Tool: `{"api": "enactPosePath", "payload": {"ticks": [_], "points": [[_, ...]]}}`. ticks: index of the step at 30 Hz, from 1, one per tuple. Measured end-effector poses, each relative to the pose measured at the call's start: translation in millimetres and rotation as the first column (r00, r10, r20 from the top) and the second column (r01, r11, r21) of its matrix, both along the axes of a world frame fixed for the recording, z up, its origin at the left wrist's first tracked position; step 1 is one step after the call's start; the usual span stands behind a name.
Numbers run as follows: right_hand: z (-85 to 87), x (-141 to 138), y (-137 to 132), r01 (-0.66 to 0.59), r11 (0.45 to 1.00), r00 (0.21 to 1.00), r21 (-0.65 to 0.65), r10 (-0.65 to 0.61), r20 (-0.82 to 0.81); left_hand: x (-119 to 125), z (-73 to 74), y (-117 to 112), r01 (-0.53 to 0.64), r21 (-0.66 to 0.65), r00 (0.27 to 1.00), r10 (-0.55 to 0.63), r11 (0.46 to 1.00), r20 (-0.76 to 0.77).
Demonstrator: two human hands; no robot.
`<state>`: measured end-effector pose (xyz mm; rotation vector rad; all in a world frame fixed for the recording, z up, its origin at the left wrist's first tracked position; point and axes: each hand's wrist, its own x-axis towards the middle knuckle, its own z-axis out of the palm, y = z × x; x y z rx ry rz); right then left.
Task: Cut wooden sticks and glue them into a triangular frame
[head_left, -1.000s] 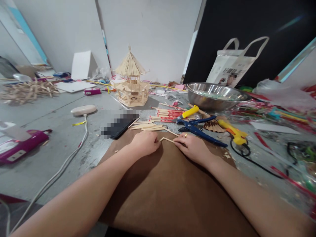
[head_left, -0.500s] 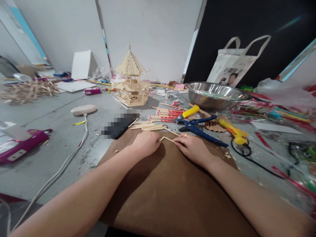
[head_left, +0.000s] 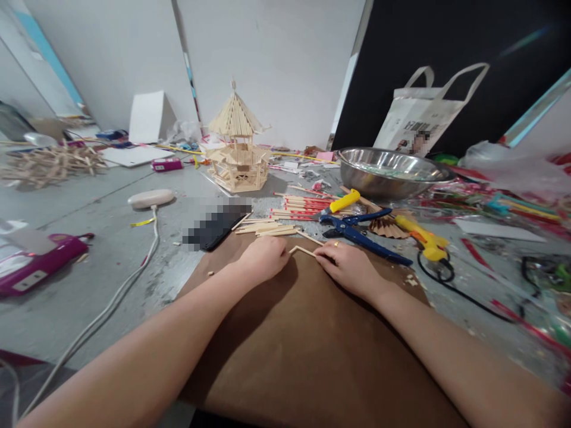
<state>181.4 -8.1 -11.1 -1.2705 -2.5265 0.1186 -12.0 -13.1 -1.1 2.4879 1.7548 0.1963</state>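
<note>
My left hand (head_left: 266, 259) is closed on a short wooden stick (head_left: 292, 250), of which only the tip shows past the fingers. Between thumb and fingers, my right hand (head_left: 345, 265) pinches a longer wooden stick (head_left: 306, 251). The two sticks meet end to end at an angle over the brown board (head_left: 312, 345). Just beyond my hands lie several loose wooden sticks (head_left: 267, 227), and another stick (head_left: 311, 238) slants toward my right fingers. Blue-handled cutters (head_left: 357, 230) and a yellow-handled knife (head_left: 343, 202) rest past my right hand.
A stick-built pagoda model (head_left: 238, 142) stands at the back. Near it are a dark phone (head_left: 218, 226), red-wrapped sticks (head_left: 303, 207) and a steel bowl (head_left: 392, 172). A yellow glue gun (head_left: 423, 238) lies right; a white cable (head_left: 111, 303) and purple power strip (head_left: 44, 261) lie left.
</note>
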Motion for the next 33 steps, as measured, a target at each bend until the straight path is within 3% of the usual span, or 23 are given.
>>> {"api": "enactPosePath", "payload": {"ticks": [13,33], "points": [[-1.8,0.2,1.2,0.015,1.0,0.999,-0.003,-0.016,-0.028,0.0,1.8,-0.9,-0.002,-0.041,1.0,0.002,0.999,0.004],[-1.0,-1.3,-0.2,0.009,1.0,1.0,0.005,-0.009,-0.004,-0.8,-1.3,0.4,0.009,-0.004,1.0,-0.008,1.0,0.009]]}}
